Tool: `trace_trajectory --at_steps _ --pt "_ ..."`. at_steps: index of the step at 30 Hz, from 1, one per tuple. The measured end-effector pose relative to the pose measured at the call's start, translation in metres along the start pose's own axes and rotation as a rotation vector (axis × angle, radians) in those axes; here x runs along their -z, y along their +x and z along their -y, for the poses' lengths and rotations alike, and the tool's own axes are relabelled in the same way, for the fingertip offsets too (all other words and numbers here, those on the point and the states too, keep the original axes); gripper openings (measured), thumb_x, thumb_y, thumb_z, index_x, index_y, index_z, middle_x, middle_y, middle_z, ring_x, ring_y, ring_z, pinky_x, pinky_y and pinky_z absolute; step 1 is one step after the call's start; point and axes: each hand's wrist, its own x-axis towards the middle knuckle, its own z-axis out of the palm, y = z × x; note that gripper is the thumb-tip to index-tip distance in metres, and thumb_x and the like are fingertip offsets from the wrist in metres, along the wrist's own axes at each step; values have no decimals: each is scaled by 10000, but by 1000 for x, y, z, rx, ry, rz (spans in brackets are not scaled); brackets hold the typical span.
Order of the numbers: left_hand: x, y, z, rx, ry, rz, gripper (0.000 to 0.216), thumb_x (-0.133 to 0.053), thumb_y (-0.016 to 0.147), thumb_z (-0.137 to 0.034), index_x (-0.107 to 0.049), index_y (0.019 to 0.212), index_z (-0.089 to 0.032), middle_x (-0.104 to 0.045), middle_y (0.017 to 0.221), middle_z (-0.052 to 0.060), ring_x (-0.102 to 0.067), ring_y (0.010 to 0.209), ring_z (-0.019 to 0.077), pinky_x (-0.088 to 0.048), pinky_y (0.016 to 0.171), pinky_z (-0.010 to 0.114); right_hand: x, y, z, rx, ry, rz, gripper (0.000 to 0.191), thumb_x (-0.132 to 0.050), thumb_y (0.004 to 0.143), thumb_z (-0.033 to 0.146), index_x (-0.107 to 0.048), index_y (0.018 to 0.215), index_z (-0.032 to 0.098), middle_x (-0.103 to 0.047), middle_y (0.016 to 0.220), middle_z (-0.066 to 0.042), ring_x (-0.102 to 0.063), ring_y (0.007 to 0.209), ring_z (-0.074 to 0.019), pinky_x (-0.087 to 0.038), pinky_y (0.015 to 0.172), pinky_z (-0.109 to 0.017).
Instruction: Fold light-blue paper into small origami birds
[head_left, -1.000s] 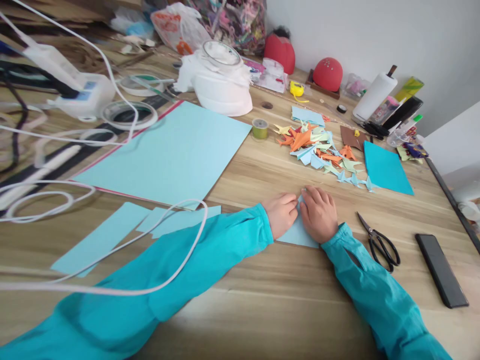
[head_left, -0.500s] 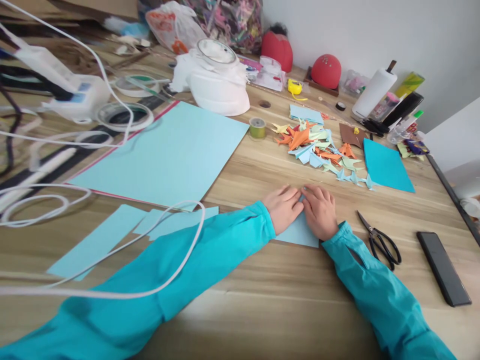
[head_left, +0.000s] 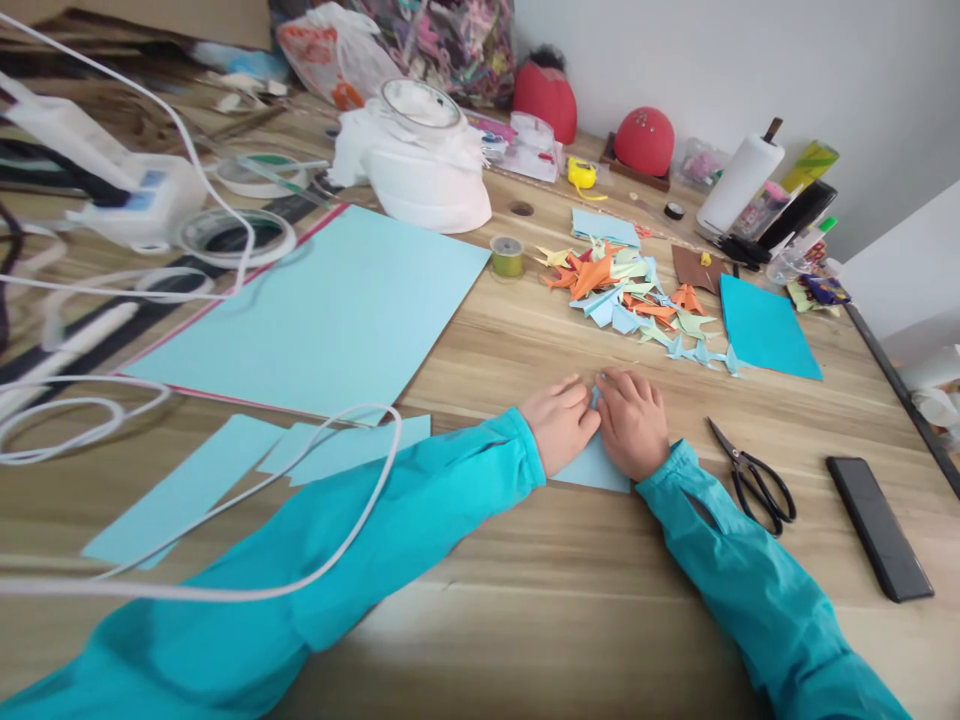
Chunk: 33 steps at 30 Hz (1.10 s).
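A light blue sheet of paper (head_left: 591, 469) lies on the wooden table under both my hands, its lower part showing between my wrists. My left hand (head_left: 561, 424) rests flat across its left side, fingers stretched out towards the paper's far end. Bent over the right side is my right hand (head_left: 634, 424), its fingers closed down on the paper near the far tip. The two hands almost touch, and they hide most of the sheet. Black-handled scissors (head_left: 754, 478) lie to the right of my right hand, blades partly apart.
Folded paper cranes (head_left: 622, 290) in several colours lie beyond my hands, beside a thread spool (head_left: 507, 257). A large light blue sheet (head_left: 322, 320) and cut strips (head_left: 187, 490) are at left. A white cable (head_left: 360, 535) loops over my left sleeve. A phone (head_left: 879, 528) lies right.
The view has shifted slightly, so everything appears a little further left. Both hands stay on the paper in nearly the same pose.
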Motion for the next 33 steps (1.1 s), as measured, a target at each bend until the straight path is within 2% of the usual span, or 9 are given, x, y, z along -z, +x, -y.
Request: trace_trajectory --at_steps 8,12,14,16,20,26,33 --pt "-10 -18 -13 148 -61 -117 302 -393 844 -76 -610 647 -150 -658 780 76 -579 830 164 -475 928 354 0 0 -1 -7 12 -3 337 -360 910 254 -563 1171 188 -561 1240 -68 -437 1131 -231 -336 925 -384" --pt "-3 -24 -21 233 -67 -138 317 -395 828 -87 -609 600 -141 -645 715 96 -581 812 183 -513 849 346 -1 0 -1 2 10 -5 342 -350 914 249 -564 1174 187 -561 1235 -77 -443 1124 -225 -340 925 -381" --pt "8 -28 -26 177 -35 -107 321 -405 803 -53 -582 548 -138 -620 615 104 -576 742 191 -519 799 357 -2 -1 -2 11 1 -7 343 -357 915 260 -556 1185 186 -556 1237 -82 -443 1127 -224 -341 928 -381" --pt "20 -31 -33 87 9 -12 283 -420 778 -15 -601 590 -126 -613 570 99 -573 716 196 -498 832 392 -2 -1 -2 21 -11 -8 351 -368 914 282 -545 1201 183 -551 1243 -88 -439 1136 -228 -341 934 -386" --pt "34 -34 -46 89 51 50 237 -420 785 -21 -635 710 -85 -676 723 160 -589 822 246 -464 840 466 -3 -2 -3 35 -16 -20 363 -369 917 318 -541 1204 179 -559 1235 -94 -443 1143 -233 -338 939 -392" --pt "37 -31 -49 103 109 39 225 -423 786 -34 -632 715 -76 -683 732 160 -612 800 238 -464 844 431 -2 -1 -3 -12 40 -60 366 -378 915 328 -527 1187 133 -602 1170 -105 -480 1109 -220 -342 932 -362" --pt "39 -31 -47 77 128 45 210 -424 781 -44 -631 746 -63 -685 737 175 -620 806 248 -455 844 439 -1 0 2 -15 -19 -20 385 -398 903 364 -509 1217 171 -567 1211 -102 -466 1104 -246 -347 902 -380"
